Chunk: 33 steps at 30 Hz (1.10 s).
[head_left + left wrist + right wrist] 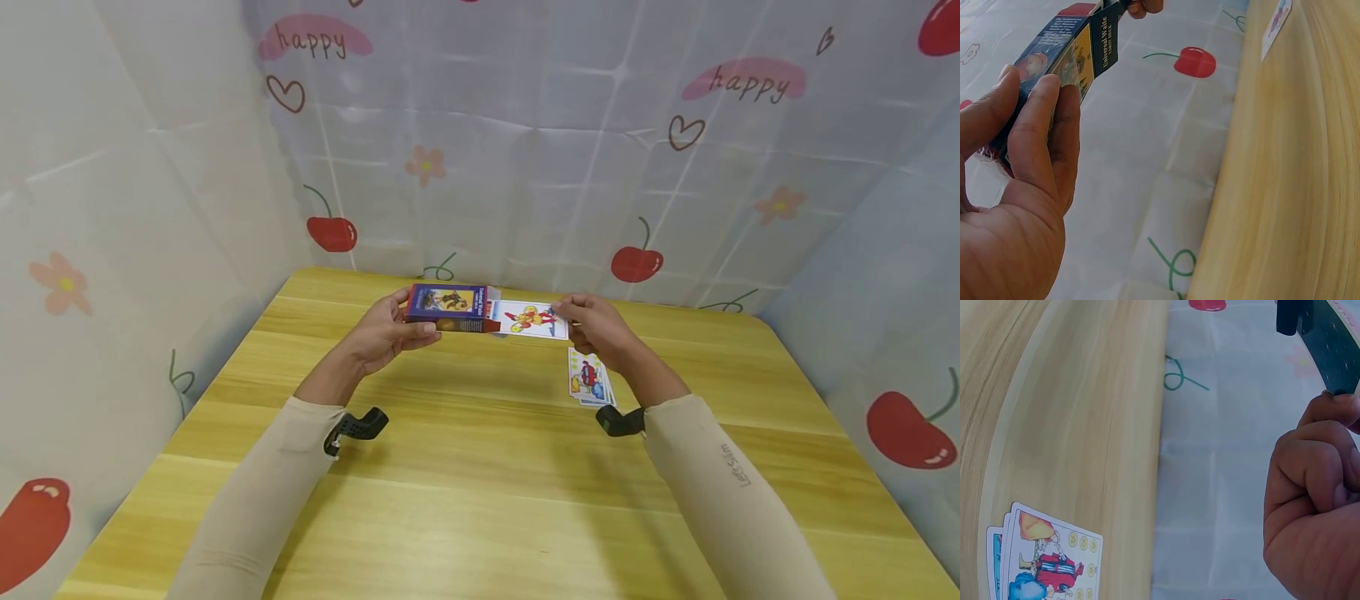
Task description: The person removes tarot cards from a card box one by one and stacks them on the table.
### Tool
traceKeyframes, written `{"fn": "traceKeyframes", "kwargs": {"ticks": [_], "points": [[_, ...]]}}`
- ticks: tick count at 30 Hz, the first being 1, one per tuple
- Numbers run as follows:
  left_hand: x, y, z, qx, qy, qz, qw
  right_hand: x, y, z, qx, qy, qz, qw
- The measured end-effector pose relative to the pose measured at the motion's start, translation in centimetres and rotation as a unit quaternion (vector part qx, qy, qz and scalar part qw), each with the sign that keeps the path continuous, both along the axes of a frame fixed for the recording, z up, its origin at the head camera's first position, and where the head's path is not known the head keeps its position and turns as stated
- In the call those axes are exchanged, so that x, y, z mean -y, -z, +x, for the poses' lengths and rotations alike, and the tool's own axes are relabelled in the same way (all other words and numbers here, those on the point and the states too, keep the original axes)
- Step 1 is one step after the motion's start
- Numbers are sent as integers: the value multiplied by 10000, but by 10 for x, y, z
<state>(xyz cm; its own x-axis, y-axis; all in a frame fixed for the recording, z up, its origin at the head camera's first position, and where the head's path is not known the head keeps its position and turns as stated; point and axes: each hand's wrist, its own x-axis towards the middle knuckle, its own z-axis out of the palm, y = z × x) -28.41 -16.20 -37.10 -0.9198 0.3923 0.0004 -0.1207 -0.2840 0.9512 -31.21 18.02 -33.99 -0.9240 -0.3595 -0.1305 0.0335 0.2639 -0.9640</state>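
Note:
Above the far part of the table, my left hand (pixel 386 333) grips a blue tarot deck box (pixel 448 307) between thumb and fingers. The lettering "Universal Waite Tarot Deck" (pixel 1109 42) shows on the box in the left wrist view. From the box's open right end sticks out a tarot card (pixel 531 319) with a red and yellow figure. My right hand (pixel 600 327) pinches the outer end of that card; its dark starry back (pixel 1330 347) faces the right wrist camera. Below the right hand, a small fanned pile of tarot cards (pixel 588 377) lies face up on the table.
The wooden table (pixel 465 500) stretches beneath both arms. A white curtain (pixel 510 192) printed with cherries, flowers and hearts stands behind it and at both sides. Black wrist mounts (pixel 621 421) stick out inward from the sleeves.

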Motion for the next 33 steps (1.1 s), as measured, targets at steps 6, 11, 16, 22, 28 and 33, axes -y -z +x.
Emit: {"fn": "traceKeyframes", "kwargs": {"ticks": [6,11,16,22,28,33], "points": [[0,-1,0,36,-41,36,10000,-6,4,1,4,34,-106,9999],[1,0,-1,56,-55,22,10000,-9,4,3,-28,15,-310,9995],[1,0,-1,51,-59,32,10000,-12,4,5,26,56,-468,9989],[1,-2,1,45,-90,-7,9999,-14,5,6,27,-4,-645,9979],[1,-4,3,55,-97,15,9999,-17,7,8,102,84,-857,9962],[1,-3,2,65,-81,4,9999,-19,8,10,251,271,-827,9959]]}}
